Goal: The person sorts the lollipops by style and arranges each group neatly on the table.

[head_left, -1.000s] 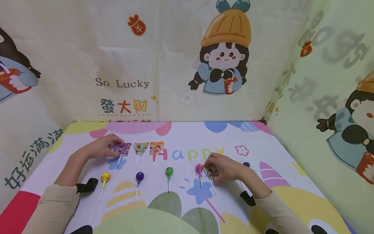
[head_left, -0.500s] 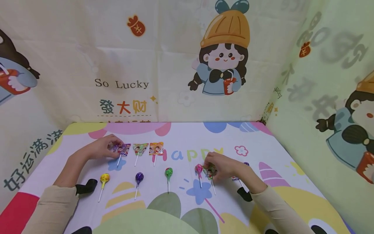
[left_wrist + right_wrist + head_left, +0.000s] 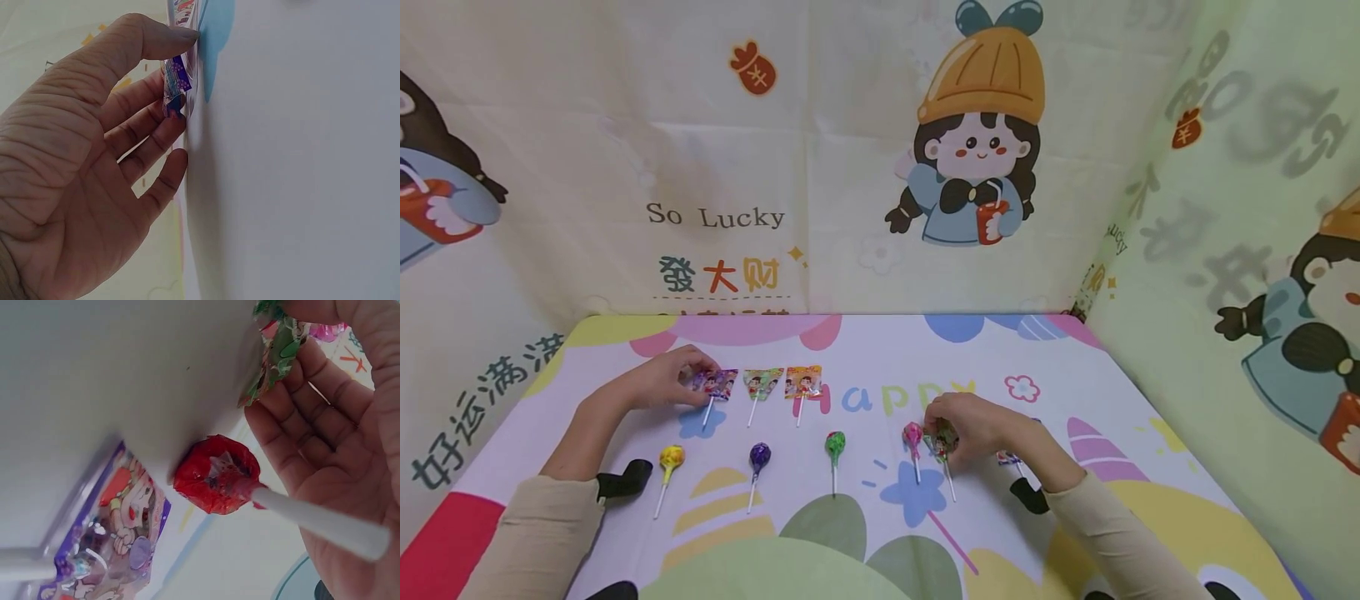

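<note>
At the back left of the table, my left hand (image 3: 670, 379) pinches the edge of a purple-wrapped flat lollipop (image 3: 721, 383); the left wrist view shows its wrapper (image 3: 177, 75) between thumb and fingers. My right hand (image 3: 973, 425) holds a green-wrapped flat lollipop (image 3: 942, 443) by its wrapper, right beside a pink round lollipop (image 3: 913, 435). Close to the right palm, the right wrist view shows a red round lollipop (image 3: 215, 475) and a purple flat-wrapped lollipop (image 3: 119, 531). The red one is hidden in the head view.
A green flat lollipop (image 3: 763, 383) and an orange one (image 3: 803, 382) lie right of the left hand. In front is a row of round lollipops: yellow (image 3: 672, 457), purple (image 3: 760, 456) and green (image 3: 835, 444). A printed cloth backdrop (image 3: 850, 167) stands behind the table.
My right forearm has shifted slightly, uncovering part of a purple wrapper beneath it and covering a dark round lollipop behind it. Both hands keep their grips in nearly the same places.
</note>
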Available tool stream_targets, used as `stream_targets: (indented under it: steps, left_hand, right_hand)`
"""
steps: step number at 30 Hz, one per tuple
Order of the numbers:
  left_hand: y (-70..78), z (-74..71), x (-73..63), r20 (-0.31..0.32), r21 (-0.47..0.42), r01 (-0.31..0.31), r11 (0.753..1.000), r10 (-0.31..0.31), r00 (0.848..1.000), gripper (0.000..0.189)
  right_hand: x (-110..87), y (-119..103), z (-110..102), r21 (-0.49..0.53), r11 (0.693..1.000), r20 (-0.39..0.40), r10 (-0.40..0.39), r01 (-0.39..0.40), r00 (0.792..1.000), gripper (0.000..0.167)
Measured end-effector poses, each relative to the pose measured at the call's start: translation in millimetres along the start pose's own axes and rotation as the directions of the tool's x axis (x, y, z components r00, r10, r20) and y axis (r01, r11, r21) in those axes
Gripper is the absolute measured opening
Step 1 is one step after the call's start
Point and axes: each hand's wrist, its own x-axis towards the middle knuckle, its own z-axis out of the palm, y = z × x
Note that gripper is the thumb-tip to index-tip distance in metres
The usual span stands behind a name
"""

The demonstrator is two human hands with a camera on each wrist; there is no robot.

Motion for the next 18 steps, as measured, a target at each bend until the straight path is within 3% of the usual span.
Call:
stream_targets:
  steps: [14, 18]
  left_hand:
    - [1.0, -0.1, -0.5, 0.007, -0.004, 0.008, 1.000, -0.008, 1.000, 0.055]
    - [2.0, -0.9, -1.2, 0.009, -0.004, 0.014, 1.000, -0.014, 1.000, 0.055]
  right_hand:
    - [0.0, 6.8, 1.5, 0.069, 0.998, -0.024, -0.011, 0.013, 1.000, 0.042]
    - [-1.2, 7.1, 0.3, 0.093, 0.996, -0.036, 0.018, -0.015, 0.999, 0.040]
